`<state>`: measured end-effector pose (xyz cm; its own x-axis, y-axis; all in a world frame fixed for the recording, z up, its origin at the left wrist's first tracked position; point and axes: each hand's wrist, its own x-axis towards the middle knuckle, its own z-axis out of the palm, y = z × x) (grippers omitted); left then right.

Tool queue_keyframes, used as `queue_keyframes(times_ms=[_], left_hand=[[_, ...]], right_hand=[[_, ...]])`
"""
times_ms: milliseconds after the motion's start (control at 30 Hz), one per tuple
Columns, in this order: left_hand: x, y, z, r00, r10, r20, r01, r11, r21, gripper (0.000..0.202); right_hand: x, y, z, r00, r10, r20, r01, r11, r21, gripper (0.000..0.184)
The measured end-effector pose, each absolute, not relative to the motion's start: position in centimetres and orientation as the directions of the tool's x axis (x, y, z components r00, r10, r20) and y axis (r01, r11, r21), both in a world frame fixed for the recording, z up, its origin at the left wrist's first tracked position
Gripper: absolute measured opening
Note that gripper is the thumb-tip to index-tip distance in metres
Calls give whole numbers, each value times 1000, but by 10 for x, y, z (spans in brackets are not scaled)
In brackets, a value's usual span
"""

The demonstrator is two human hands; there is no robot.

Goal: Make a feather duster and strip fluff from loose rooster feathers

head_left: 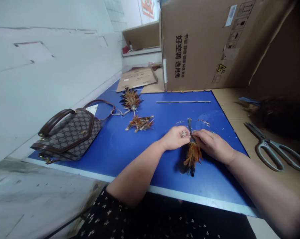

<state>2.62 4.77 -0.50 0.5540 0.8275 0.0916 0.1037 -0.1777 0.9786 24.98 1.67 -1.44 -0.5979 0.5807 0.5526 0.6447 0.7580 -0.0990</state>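
My left hand (176,137) and my right hand (211,143) meet over the blue table, fingers closed around the bound stem of a feather bundle (193,154). Its brown and black feathers hang toward me, and a dark grey strip (189,124) sticks up beyond my fingers. Something pale and feathery shows in the curl of my left hand; its kind is unclear. To the left lie a fanned feather bundle (131,99) with a tied stem and a loose pile of feathers (140,123).
A patterned handbag (73,132) stands at the left. Large scissors (269,146) and a dark feathery heap (279,114) lie right. A thin rod (183,102) lies beyond my hands. A big cardboard box (202,46) and flattened cardboard (137,79) stand behind.
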Motion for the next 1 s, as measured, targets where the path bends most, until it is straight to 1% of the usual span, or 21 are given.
queue_keyframes(times_ms=[100,167,233,300,367,400,467,533,600,633,667,733,800,833,900,1000], left_hand=[[26,48,-8,547,832,90,188,-227,956,13],[27,48,-8,537,838,97,226,-254,940,13],[29,47,-8,514,851,112,233,-264,936,13],[32,45,-6,448,880,156,219,-277,935,15],[35,43,-3,344,918,197,205,-278,938,21],[36,41,-2,310,931,192,187,-257,948,26],[39,38,-1,336,936,102,119,-149,982,36],[41,35,-3,448,893,-37,51,16,999,45],[42,33,-7,525,843,-116,10,131,991,50],[42,33,-8,536,835,-122,-12,152,988,51],[43,34,-10,534,839,-106,-32,146,989,51],[42,36,-12,514,857,-48,-38,78,996,47],[42,37,-13,503,864,-7,29,-9,1000,42],[42,38,-14,503,865,4,81,-51,995,39],[42,39,-17,510,860,17,167,-118,979,35],[43,41,-21,495,868,42,194,-158,968,33]], right_hand=[[253,16,-11,-665,551,504,619,784,-40,27],[252,14,-8,-702,531,475,609,793,14,25],[251,13,-7,-702,541,464,633,772,57,22],[250,13,-8,-659,558,504,679,730,80,20],[250,15,-9,-582,549,600,731,676,90,18],[250,15,-9,-545,532,648,750,654,93,18],[251,16,-9,-496,497,712,770,631,95,20],[251,15,-8,-485,481,730,761,643,82,24],[250,14,-5,-479,483,733,741,670,43,25],[249,13,-3,-469,497,730,729,684,3,23],[248,12,-1,-447,521,727,718,694,-56,20],[247,12,3,-367,586,722,692,691,-209,12],[246,12,6,-267,658,704,673,650,-352,6],[245,13,6,-223,686,692,671,623,-402,10],[245,14,5,-170,724,668,672,581,-460,22],[245,14,3,-104,710,696,678,563,-473,33]])
